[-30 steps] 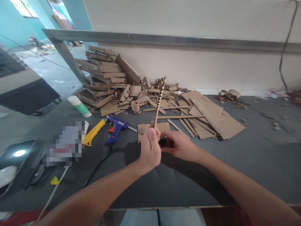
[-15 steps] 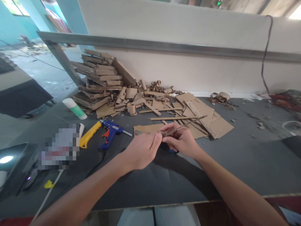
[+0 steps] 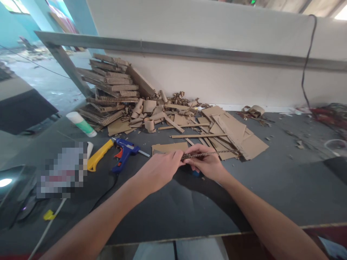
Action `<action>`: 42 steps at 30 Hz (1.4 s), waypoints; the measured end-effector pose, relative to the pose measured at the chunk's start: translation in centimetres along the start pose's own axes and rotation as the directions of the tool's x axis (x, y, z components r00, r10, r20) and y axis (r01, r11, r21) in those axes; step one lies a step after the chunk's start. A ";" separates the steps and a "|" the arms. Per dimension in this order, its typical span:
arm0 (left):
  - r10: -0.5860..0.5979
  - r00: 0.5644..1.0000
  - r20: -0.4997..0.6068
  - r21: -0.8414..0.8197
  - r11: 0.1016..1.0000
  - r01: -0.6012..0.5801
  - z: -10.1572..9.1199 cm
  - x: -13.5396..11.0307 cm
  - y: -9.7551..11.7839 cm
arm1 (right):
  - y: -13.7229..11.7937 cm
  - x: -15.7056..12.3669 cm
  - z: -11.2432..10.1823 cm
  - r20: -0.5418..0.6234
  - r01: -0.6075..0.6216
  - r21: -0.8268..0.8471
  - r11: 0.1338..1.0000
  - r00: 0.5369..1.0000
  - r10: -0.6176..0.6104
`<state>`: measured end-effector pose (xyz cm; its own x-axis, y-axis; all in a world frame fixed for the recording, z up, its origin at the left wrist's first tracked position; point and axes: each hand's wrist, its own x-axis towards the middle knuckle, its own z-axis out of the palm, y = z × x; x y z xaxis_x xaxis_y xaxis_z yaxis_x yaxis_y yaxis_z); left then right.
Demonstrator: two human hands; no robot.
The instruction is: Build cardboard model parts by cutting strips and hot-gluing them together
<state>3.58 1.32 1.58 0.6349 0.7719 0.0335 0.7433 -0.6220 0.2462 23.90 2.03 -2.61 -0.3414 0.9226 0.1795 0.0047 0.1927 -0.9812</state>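
Note:
Between both hands, above the dark table (image 3: 168, 213), I hold a narrow corrugated cardboard strip (image 3: 199, 155). My left hand (image 3: 159, 168) is closed on its left end, with the thumb on top. My right hand (image 3: 207, 162) pinches the strip nearer its middle, and the free end points right. A flat cardboard piece (image 3: 170, 147) lies just behind my left hand. Below my right hand a small blue object (image 3: 195, 173) shows in part; its kind is hidden.
Left on the table are a blue glue gun (image 3: 124, 151), a yellow-handled cutter (image 3: 100, 155) and a white-green tube (image 3: 81, 124). Behind stand stacked corrugated pieces (image 3: 116, 86), curled scraps (image 3: 149, 108) and flat cardboard sheets (image 3: 230, 126). A metal rail (image 3: 173, 50) runs along the wall.
The strip's free right end has tipped lower, so the strip lies closer to level. Both hands keep hold of it. The whole view has shifted slightly.

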 end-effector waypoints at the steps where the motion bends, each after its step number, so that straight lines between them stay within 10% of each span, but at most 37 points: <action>1: 0.002 1.000 -0.004 0.033 0.999 -0.002 0.3 0.1 -0.1 | -0.1 0.1 0.0 -0.003 -0.015 -0.023 1.000 1.000 0.015; 5: -0.075 0.996 -0.049 0.186 0.979 0.082 0.7 0.2 -0.8 | -0.5 0.3 -0.3 -0.038 -0.061 -0.314 0.947 0.998 0.051; 10: -0.194 0.976 -0.098 0.289 0.933 0.214 0.6 0.0 -1.6 | -0.6 0.2 -0.2 0.118 0.080 -0.728 0.681 0.993 0.009; 23: -0.300 0.941 -0.154 0.272 0.903 0.332 0.4 0.0 -1.1 | -0.8 -0.8 2.1 0.191 0.177 -0.939 0.295 0.981 0.017; 30: -0.415 0.879 -0.235 0.290 0.833 0.471 0.7 0.1 -2.1 | -3.5 -0.4 0.4 -0.117 -0.161 -0.854 0.495 0.986 0.119; 35: -0.436 0.867 -0.242 0.311 0.811 0.495 1.4 0.1 -2.4 | -3.6 -0.5 0.0 -0.016 -0.153 -0.656 0.739 0.982 0.188; 42: -0.439 0.867 -0.238 0.295 0.817 0.495 1.7 0.1 -2.2 | -2.3 -0.7 1.3 -0.024 -0.122 -0.589 0.799 0.991 0.134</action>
<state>2.37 2.60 -0.62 0.1741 0.9731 0.1511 0.9839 -0.1655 -0.0680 22.90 0.53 -0.53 -0.3148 0.9479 0.0483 0.5993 0.2380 -0.7643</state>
